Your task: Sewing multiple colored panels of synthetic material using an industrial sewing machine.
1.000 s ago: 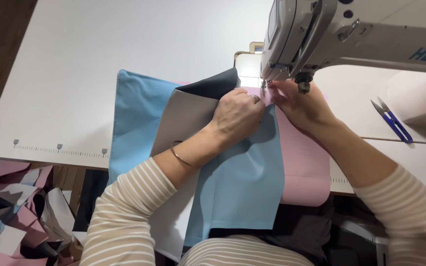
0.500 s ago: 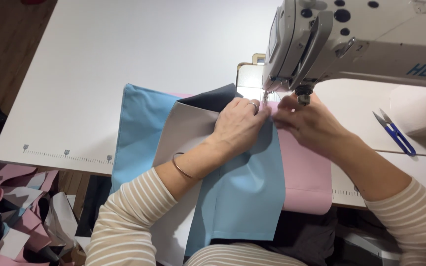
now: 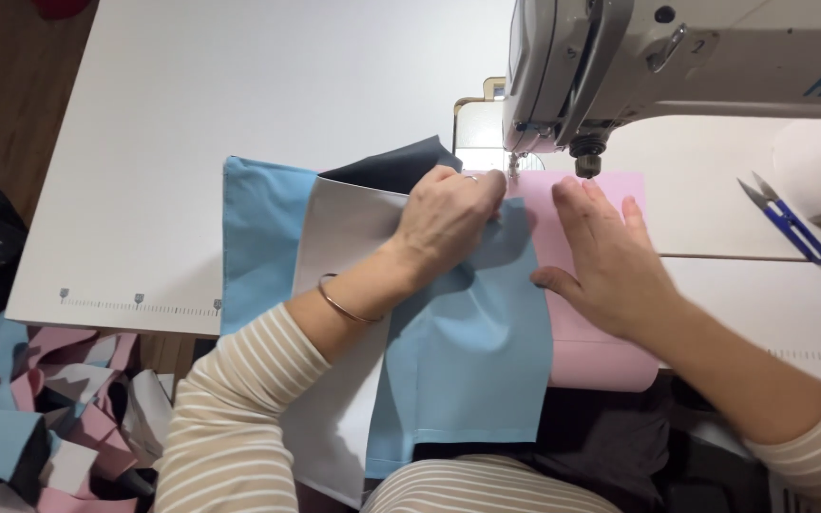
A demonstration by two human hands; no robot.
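White table (image 3: 239,114) fills the upper field, with dark wood floor along the far left edge and a heap of pink, blue and grey scraps (image 3: 45,408) below the table's near-left corner. Sewing machine (image 3: 667,66) stands at the upper right; its needle (image 3: 513,166) comes down just left of the round foot bar.

Fabric: a blue panel (image 3: 467,351) lies over a pink panel (image 3: 586,351), with a grey piece (image 3: 344,237) and a dark piece (image 3: 391,166) to the left. The stacked panels run with their long axis from the person's lap toward the needle; the far ends sit at the machine's foot, the near ends hang over the table edge.

Left hand (image 3: 448,218) rests on the blue panel, fingers bent, fingertips pinching or pressing the blue edge directly beside the needle. Whether the fingers actually clamp the cloth or only press it down cannot be told from this view. A thin bangle (image 3: 344,306) sits on that wrist.

Right hand (image 3: 605,256) lies flat and spread on the pink panel, holding nothing, palm down, fingertips pointing at the machine head and stopping just short of it.

Key relation: the seam edge, where blue meets pink, lies between the two hands and lines up with the needle. The left hand is the nearer to the needle, almost touching it; the right hand sits just to the right and slightly nearer the person.

Blue-handled snips (image 3: 786,223) lie well apart on the right, untouched.
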